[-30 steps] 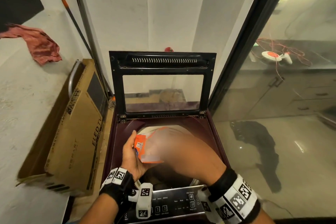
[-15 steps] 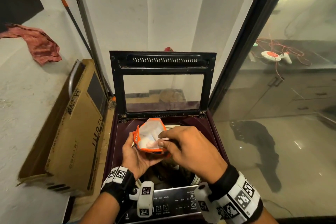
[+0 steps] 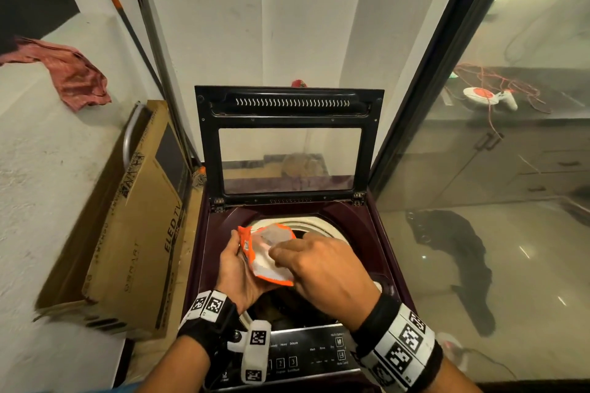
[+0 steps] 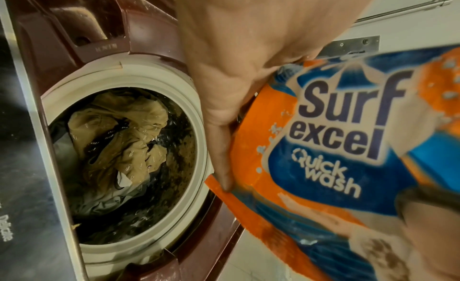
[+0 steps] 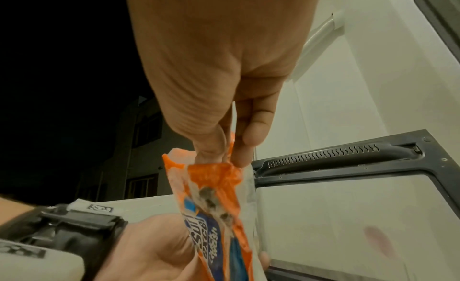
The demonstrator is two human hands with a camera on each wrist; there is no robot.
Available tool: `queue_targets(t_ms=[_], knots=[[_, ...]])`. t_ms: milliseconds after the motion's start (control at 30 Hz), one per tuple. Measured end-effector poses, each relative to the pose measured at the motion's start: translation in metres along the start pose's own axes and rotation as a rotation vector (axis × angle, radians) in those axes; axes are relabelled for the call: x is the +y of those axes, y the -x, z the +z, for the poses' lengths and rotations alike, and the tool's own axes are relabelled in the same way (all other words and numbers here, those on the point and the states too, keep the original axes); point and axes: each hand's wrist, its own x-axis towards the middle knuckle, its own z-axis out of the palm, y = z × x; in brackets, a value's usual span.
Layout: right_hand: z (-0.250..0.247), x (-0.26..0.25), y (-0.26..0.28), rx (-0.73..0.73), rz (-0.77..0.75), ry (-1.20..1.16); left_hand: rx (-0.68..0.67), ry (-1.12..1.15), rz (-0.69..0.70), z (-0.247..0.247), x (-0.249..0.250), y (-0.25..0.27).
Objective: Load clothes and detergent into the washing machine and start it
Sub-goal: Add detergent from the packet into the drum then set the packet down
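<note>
A detergent packet (image 3: 271, 254) is held in both hands above the open drum of the washing machine (image 3: 357, 226).

The packet is cradled in the curled left hand (image 3: 238, 274), while its torn top edge is pinched by the right hand (image 3: 322, 268). Clothes (image 4: 119, 145) are seen lying inside the drum, with the lid (image 3: 289, 143) raised upright at the machine's back edge.

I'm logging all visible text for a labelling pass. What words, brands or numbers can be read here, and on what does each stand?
"Surf excel Quick wash": detergent packet, held by the left hand and pinched by the right hand.
"ELED TV", "SMART": cardboard box.
"Delicate": washing machine control panel.
"2", "3": buttons on that panel.
Other panel labels: too small to read.
Wristband markers: square codes, no words.
</note>
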Motion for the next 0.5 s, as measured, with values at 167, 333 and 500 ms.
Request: queue_targets(t_ms=[167, 333, 500], knots=[[-0.002, -0.001, 0.009, 0.024, 0.062, 0.001, 0.016, 0.009, 0.017, -0.007, -0.001, -0.003], [0.0, -0.002, 0.01, 0.208, 0.198, -0.024, 0.031, 0.012, 0.065, -0.005, -0.005, -0.007], [0.015, -0.004, 0.009, 0.129, 0.287, -0.076, 0.069, 0.054, 0.046, -0.007, -0.006, -0.011]])
